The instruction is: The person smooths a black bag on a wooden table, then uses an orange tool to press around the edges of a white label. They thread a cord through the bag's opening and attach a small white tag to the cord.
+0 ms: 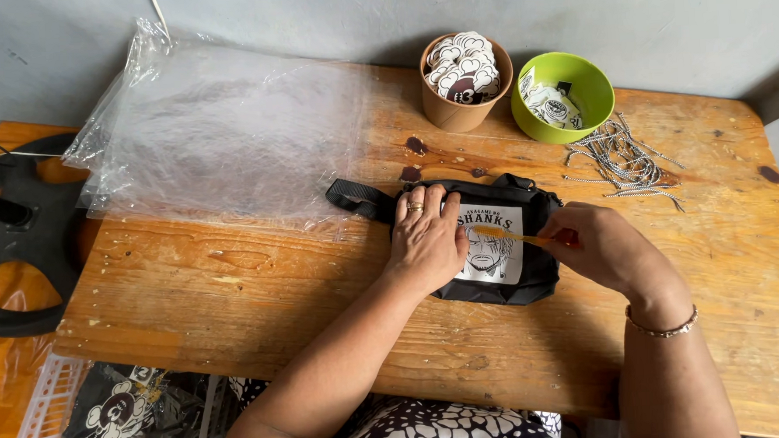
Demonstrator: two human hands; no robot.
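A black waist pouch point(496, 245) with a white printed panel lies flat on the wooden table point(235, 296), right of the frame's centre. The left hand point(425, 235) rests palm down on the pouch's left end, fingers spread flat and pressing it to the table; a ring shows on one finger. The pouch's black strap point(353, 197) runs out to the upper left, past that hand's fingertips. The right hand point(605, 249) sits just beside the pouch's right edge, fingers pinched narrow around a thin orange stick-like tool point(513, 235), whose tip lies across the white panel, between the two hands; what kind of tool it is cannot be told. A bracelet circles the right wrist. In the upper left of the frame a stack of clear plastic bags point(220, 139) covers the table. Above the pouch stand a brown paper cup point(465, 110) filled with round tags and, just to its right, a green bowl point(586, 79). Silvery cords point(619, 156) lie in a loose heap at the upper right.
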